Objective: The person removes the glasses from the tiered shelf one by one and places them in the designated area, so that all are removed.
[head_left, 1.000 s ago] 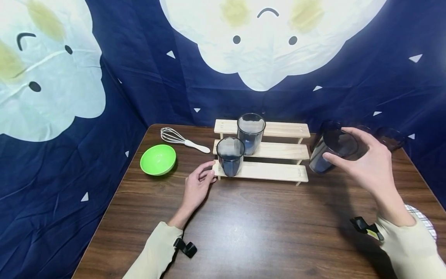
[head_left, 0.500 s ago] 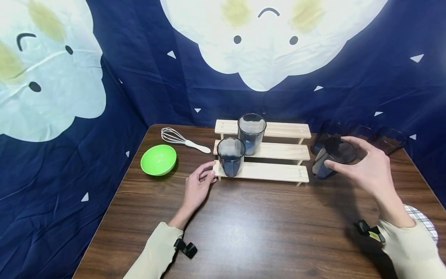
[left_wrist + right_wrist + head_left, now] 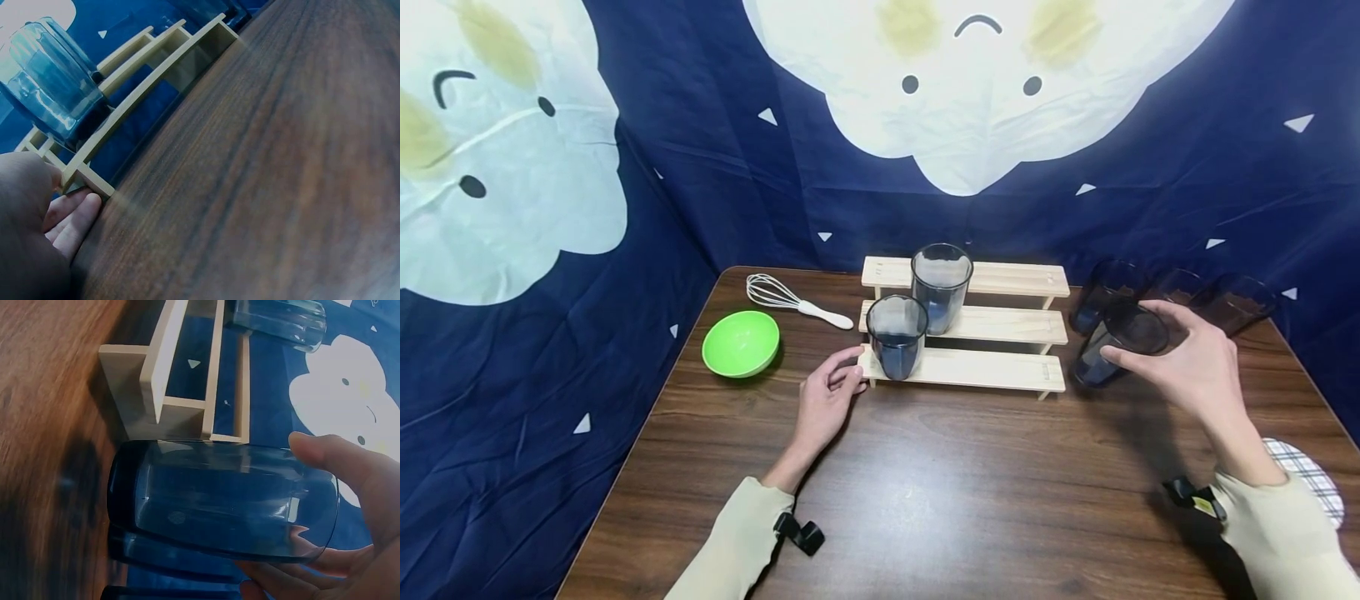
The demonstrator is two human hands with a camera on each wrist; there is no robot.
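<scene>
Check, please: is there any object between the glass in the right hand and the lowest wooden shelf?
Nothing visible stands between the held glass and the lowest shelf; the glass is just beside the shelf's right end. A second glass stands near that shelf's left end, probably out of the way.

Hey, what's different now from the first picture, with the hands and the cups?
The right hand and the cup it holds moved down and the cup a tiny bit right in the head view. Nothing new was grabbed or let go. The left hand stayed at the left end of the rack, and the bowl and whisk stayed put.
</scene>
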